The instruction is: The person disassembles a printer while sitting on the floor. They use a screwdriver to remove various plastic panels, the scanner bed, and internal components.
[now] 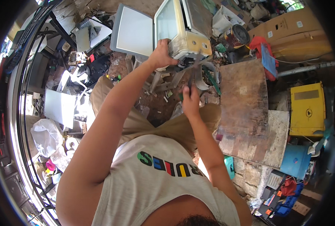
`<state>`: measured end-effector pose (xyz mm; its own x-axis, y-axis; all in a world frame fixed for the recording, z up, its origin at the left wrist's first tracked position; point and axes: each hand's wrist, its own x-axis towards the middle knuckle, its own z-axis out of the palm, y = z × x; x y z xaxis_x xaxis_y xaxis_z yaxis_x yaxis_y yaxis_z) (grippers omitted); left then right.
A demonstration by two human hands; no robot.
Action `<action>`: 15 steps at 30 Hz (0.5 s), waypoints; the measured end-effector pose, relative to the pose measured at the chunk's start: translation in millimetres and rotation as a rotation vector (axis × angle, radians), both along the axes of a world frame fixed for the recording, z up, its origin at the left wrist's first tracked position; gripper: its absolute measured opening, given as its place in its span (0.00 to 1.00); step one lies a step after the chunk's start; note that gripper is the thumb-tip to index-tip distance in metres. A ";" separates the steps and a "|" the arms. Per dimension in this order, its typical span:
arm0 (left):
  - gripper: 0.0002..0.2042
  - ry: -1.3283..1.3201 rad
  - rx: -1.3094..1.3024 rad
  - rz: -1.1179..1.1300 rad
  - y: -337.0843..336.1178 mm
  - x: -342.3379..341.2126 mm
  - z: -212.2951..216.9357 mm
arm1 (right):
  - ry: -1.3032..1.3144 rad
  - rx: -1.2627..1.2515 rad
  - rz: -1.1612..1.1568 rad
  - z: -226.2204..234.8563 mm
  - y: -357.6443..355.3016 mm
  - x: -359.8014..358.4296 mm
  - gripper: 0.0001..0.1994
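A cream and grey printer with a flatbed scanner (179,32) stands ahead of me, its white-lined lid (134,31) swung open to the left. My left hand (163,55) grips the printer's near left corner, thumb apart from the fingers. In my right hand (190,101), closed, is a long dark metal tool (192,77), its exact kind blurred. A bit of green shows by the fist, perhaps its handle. The tool points up at the printer's near side, where dark inner parts are exposed. Whether its tip touches the casing, I cannot tell.
Below the printer is a wooden stand (167,83); an oval metal rim (204,77) lies beside it. To the right are a stained board (243,101), a yellow metal box (307,109) and a cardboard box (287,34). Black metal shelving (24,113) runs along the left.
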<state>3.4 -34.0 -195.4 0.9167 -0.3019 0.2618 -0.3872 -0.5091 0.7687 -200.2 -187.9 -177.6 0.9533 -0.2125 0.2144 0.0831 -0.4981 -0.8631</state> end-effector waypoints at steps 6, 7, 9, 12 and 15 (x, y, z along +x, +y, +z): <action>0.52 0.012 0.000 -0.001 21.3 -0.5 -1.4 | -0.072 0.519 -0.029 56.5 -15.6 22.6 0.17; 0.52 0.011 0.007 0.000 20.6 -0.2 -1.1 | -0.018 0.483 0.034 52.5 -24.3 25.0 0.15; 0.51 0.011 0.019 0.007 19.9 0.8 -1.6 | 0.083 0.448 0.057 35.6 -20.6 21.9 0.15; 0.52 0.001 0.021 -0.038 18.4 4.1 -2.6 | 0.236 0.464 0.099 10.1 -7.8 18.0 0.15; 0.53 0.038 0.023 -0.043 13.4 3.8 1.4 | 0.271 0.538 0.131 -19.1 -12.0 19.1 0.16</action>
<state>7.2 -20.6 -194.0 0.9117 -0.3472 0.2199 -0.3803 -0.5099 0.7716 -181.1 -199.9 -196.7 0.9844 -0.1006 -0.1442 -0.1437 0.0124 -0.9895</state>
